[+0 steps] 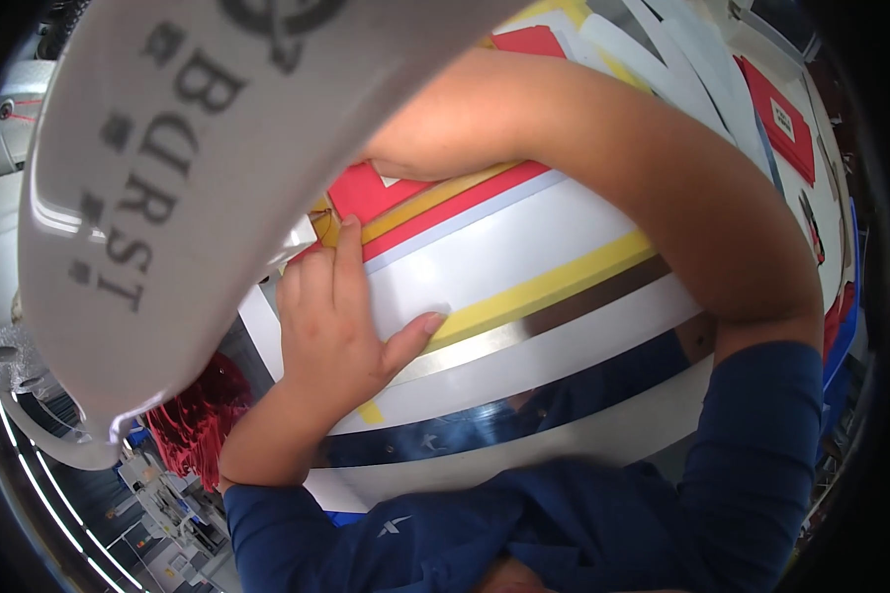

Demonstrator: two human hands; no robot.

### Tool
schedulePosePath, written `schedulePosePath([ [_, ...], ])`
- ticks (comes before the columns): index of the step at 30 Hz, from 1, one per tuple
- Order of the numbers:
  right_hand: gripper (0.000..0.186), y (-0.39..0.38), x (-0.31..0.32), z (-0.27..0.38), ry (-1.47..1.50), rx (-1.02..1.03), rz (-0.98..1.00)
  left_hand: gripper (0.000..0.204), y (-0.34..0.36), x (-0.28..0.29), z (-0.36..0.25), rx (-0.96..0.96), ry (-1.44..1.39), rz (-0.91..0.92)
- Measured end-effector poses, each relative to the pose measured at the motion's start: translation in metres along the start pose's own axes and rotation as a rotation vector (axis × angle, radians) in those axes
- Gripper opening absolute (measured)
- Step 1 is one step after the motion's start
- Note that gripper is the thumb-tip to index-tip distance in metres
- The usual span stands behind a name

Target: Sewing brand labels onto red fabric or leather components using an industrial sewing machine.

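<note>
My left hand (331,311) lies flat with fingers stretched on the white work surface (485,262), its index fingertip at the edge of a red flat piece (366,194) that looks like fabric. A bit of white label shows on that piece. My right arm bends in from the right, and my right hand (415,143) rests over the red piece; its fingers are hidden behind a large glossy pale cover (158,198) with dark printing, close to the camera. Just beyond my left fingertips sits a small white machine part (295,242) with thin metal pieces beside it.
Yellow strips (544,282) and a shiny metal strip (465,351) cross the surface. Dark red material (203,410) hangs at the lower left. Labelled red pieces (781,124) lie at the far right, near a small dark tool (811,227) and a blue bin edge (843,331).
</note>
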State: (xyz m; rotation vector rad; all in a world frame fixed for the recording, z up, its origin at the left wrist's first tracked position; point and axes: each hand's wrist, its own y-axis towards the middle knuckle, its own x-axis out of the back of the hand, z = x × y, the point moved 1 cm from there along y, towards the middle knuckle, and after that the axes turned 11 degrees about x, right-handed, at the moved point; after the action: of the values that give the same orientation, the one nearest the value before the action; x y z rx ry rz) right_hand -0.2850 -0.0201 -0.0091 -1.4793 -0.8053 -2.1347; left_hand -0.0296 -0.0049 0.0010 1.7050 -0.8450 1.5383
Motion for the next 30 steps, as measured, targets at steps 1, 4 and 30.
schedulePosePath([
  [1,0.037,-0.001,0.003,0.002,0.007,-0.058,-0.032,0.101,0.0,0.0,0.001,0.005,-0.004,0.002],
  [4,0.036,-0.002,0.005,0.003,-0.006,-0.057,-0.04,0.1,0.001,-0.001,0.001,-0.008,-0.003,-0.006],
  [30,0.028,0.005,0.003,0.003,-0.09,0.098,-0.1,0.101,-0.013,0.021,-0.036,0.017,-0.071,0.048],
])
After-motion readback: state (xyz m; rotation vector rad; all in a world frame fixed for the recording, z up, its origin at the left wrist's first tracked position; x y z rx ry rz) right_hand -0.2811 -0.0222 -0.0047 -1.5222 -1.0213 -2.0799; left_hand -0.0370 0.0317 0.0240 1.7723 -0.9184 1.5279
